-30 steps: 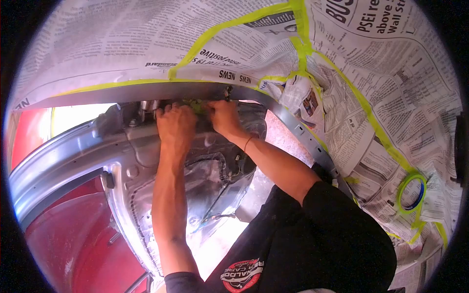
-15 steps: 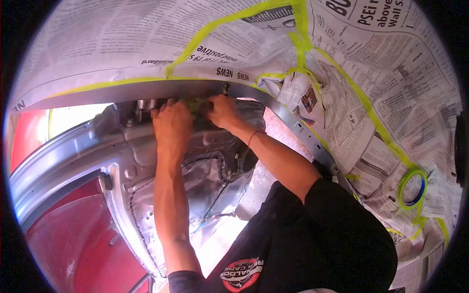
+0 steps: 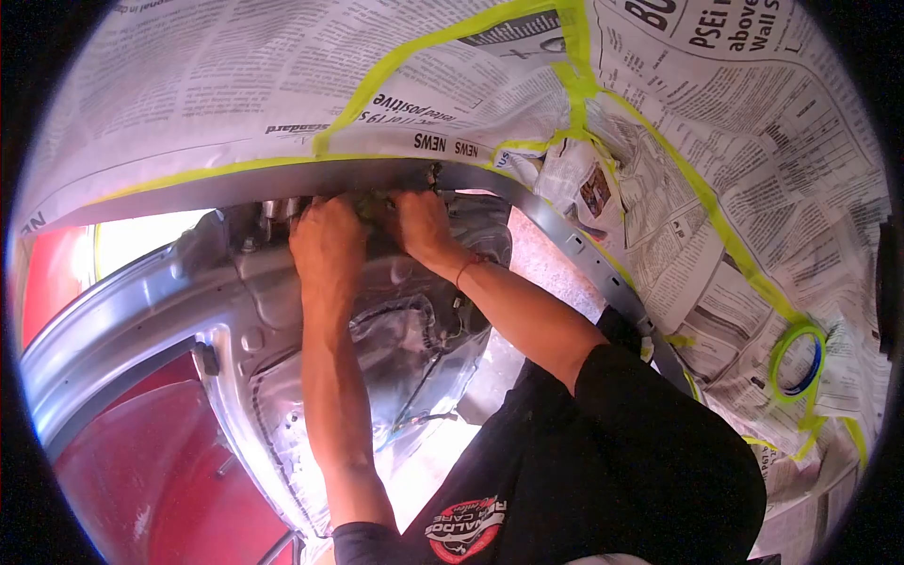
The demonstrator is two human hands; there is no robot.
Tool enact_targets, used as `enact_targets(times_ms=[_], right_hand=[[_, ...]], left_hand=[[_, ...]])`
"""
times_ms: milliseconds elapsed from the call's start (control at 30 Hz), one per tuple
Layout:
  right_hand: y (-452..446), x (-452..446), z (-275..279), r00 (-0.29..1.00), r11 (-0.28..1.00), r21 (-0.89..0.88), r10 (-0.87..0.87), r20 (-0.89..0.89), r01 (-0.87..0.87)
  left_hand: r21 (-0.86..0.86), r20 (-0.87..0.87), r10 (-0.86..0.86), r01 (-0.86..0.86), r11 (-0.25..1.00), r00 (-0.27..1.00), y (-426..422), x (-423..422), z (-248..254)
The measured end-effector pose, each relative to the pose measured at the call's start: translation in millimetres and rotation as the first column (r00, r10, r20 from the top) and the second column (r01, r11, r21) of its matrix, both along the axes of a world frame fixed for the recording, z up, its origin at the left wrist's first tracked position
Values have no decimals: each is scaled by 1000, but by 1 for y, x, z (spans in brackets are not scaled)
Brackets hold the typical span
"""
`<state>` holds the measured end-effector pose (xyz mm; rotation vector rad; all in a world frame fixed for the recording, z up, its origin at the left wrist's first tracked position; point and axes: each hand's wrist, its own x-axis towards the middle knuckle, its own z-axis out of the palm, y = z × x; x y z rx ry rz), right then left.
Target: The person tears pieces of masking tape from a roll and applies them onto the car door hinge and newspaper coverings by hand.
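Observation:
Both my hands reach under the edge of a grey car body panel [image 3: 235, 181], close to the top of an open bare-metal car door [image 3: 169, 282]. My left hand [image 3: 327, 235] has its fingers curled at the shadowed gap between panel and door. My right hand [image 3: 424, 226] is just to its right, fingers bent inward. Between them shows a bit of yellow-green masking tape [image 3: 375, 201], pinched by the fingers; its ends are hidden in shadow. A metal hinge part [image 3: 278, 209] sits left of my left hand.
Newspaper [image 3: 217, 85] covers the car body above and to the right, held by yellow-green tape strips [image 3: 692, 202]. A tape roll [image 3: 774, 365] hangs on the paper at the right. Wires [image 3: 414, 416] run along the door's inner side. A red panel [image 3: 141, 461] lies lower left.
My right hand has shifted slightly down and left, closer to my left hand. My left hand has moved a little left. Less of the tape between them shows.

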<state>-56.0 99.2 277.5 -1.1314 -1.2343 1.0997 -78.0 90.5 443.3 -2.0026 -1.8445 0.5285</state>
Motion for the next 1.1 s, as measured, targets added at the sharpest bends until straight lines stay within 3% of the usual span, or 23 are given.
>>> enact_targets(times_ms=[167, 400, 467, 633, 733, 867, 967, 1100], right_hand=[[2, 4, 2, 994, 995, 41, 92, 52, -94], [5, -8, 8, 998, 993, -114, 23, 63, -15], [6, -10, 9, 995, 988, -151, 31, 95, -17], [4, -14, 11, 1000, 965, -262, -10, 28, 17], [7, -1, 3, 995, 989, -126, 75, -68, -83], [9, -5, -5, 996, 996, -62, 61, -57, -65], [6, -7, 3, 999, 998, -53, -31, -14, 30], [5, -2, 7, 987, 997, -62, 43, 153, -34]], left_hand=[[-41, -30, 56, -57, 997, 998, 2, 0, 0], [-52, -19, 104, -105, 993, 994, 3, -6, 0], [-35, 5, 49, -48, 998, 999, 3, -7, 0], [11, 12, 74, -74, 997, 997, -2, 2, 0], [11, -2, 76, -76, 997, 997, 0, -4, 0], [-8, 56, 50, -49, 999, 997, -1, -2, 1], [-17, 39, 35, -34, 999, 999, 1, -11, -3], [-19, 26, 61, -60, 998, 998, -5, 0, 2]])
